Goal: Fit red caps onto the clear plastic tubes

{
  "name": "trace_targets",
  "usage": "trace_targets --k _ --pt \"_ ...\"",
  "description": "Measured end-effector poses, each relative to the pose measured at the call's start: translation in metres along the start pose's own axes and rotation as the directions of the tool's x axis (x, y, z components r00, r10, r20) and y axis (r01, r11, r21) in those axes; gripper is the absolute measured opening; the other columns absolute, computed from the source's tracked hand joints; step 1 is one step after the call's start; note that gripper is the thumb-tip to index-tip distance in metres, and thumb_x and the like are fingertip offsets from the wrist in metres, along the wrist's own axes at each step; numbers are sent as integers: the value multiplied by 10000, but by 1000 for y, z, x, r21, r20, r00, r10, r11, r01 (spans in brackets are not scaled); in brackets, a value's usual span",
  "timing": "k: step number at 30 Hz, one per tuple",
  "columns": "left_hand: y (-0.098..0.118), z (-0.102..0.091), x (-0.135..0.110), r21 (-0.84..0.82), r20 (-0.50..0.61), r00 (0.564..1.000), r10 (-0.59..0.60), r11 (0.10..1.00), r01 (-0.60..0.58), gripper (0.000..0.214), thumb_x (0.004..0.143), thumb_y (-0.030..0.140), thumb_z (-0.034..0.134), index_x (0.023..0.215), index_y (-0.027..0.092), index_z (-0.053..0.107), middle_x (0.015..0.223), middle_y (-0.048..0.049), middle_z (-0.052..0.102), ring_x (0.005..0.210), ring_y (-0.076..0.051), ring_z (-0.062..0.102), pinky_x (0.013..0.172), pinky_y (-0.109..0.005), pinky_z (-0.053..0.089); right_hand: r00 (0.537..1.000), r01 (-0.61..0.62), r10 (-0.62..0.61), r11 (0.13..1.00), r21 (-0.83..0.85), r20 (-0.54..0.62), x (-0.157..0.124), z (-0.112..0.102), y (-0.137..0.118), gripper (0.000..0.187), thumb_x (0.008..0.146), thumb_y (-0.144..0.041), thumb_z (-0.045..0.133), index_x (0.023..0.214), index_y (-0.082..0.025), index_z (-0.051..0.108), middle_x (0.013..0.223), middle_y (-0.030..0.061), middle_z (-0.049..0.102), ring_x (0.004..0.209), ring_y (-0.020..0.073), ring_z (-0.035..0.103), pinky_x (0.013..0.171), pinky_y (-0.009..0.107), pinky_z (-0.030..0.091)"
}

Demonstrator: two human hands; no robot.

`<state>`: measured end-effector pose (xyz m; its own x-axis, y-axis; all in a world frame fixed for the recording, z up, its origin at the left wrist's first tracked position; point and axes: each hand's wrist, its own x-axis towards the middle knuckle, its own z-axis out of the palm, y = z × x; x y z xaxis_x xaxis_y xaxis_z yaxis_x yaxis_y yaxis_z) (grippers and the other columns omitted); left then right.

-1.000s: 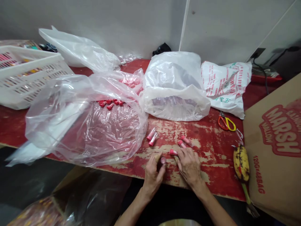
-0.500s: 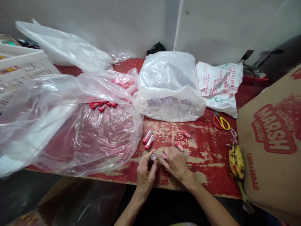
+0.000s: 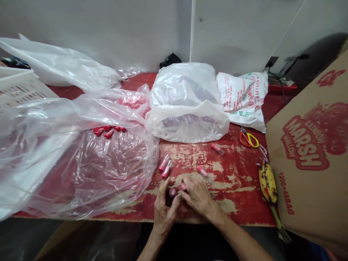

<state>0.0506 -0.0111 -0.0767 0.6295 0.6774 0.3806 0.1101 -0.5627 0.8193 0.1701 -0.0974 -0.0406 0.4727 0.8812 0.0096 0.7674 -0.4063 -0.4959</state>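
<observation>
Near the table's front edge my left hand is closed around a small tube, its round pinkish end facing up at me. My right hand pinches a small pink-red piece right beside that tube; its fingers hide most of it. Whether the two pieces touch is hard to tell. Just beyond my left hand lie two clear tubes with red ends, side by side. Another clear tube with a red end rests beyond my right hand, and a similar tube lies farther back.
A large clear plastic bag with red caps spreads over the left. Behind stand a white bag of clear tubes and a printed sack. Scissors, a banana and a cardboard box sit right; a white basket is left.
My view has turned slightly, so the scene sits farther left. The tube in my left hand now shows a pinkish end instead of a purple one; my right hand stays close beside it.
</observation>
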Motion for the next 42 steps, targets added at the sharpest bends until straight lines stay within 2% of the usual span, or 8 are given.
trace_targets --k 3,7,10,14,18,25,31,42 --pt "5 1 7 1 58 993 102 995 -103 534 809 332 639 1298 226 453 1147 -113 622 1009 -233 633 836 -375 550 997 47 -50 997 55 51 -5 3 2 338 750 -118 525 1078 -196 513 980 24 651 868 194 604 663 282 383" --pt "5 4 16 32 99 966 240 969 -245 229 843 232 577 1068 216 620 1026 -83 661 967 -214 641 826 -347 550 984 147 -160 979 144 83 -19 2 13 612 719 -92 457 1326 -141 399 1216 108 589 1061 214 560 866 330 438" --pt "2 5 16 59 35 976 215 975 -216 189 839 200 568 1024 195 606 912 -65 673 849 -184 659 743 -298 556 979 172 -153 974 145 -137 -27 -7 27 475 819 -139 414 1291 -161 465 1187 102 602 1053 201 565 891 330 459" --pt "-3 4 12 92 -119 992 38 995 -27 266 857 254 569 1112 182 566 959 -68 686 785 -170 671 731 -299 556 907 -132 96 989 -61 -411 -27 -16 53 375 855 -227 481 1221 -165 528 1173 134 554 1042 263 533 839 394 474" --pt "-6 1 13 173 -183 980 84 984 -52 286 875 234 544 1155 175 558 982 -77 675 857 -186 667 779 -319 549 928 -107 22 972 -210 -372 -21 -11 69 293 844 -178 510 1130 -159 571 1099 129 585 1025 273 518 878 438 422" --pt "-9 1 13 178 -67 991 112 979 -99 386 859 236 560 1237 202 495 1032 -78 668 803 -170 675 680 -266 554 932 31 38 982 184 -361 -20 -27 37 161 854 -226 534 1013 -208 552 862 13 649 742 158 605 669 253 420" --pt "-14 9 18 232 -75 971 226 951 -203 322 859 252 549 1171 171 547 975 -87 690 807 -187 678 714 -281 554 988 -17 1 995 -102 -152 -7 -24 25 71 810 -177 591 809 -198 523 713 -14 622 631 157 580 586 256 324" --pt "-11 2 19 140 -33 996 82 987 -76 253 849 278 564 1077 171 585 939 -68 674 825 -178 661 747 -275 539 997 -59 53 994 -97 -63 -1 -9 20 81 833 -217 566 837 -189 491 722 -13 628 637 157 596 544 269 245"
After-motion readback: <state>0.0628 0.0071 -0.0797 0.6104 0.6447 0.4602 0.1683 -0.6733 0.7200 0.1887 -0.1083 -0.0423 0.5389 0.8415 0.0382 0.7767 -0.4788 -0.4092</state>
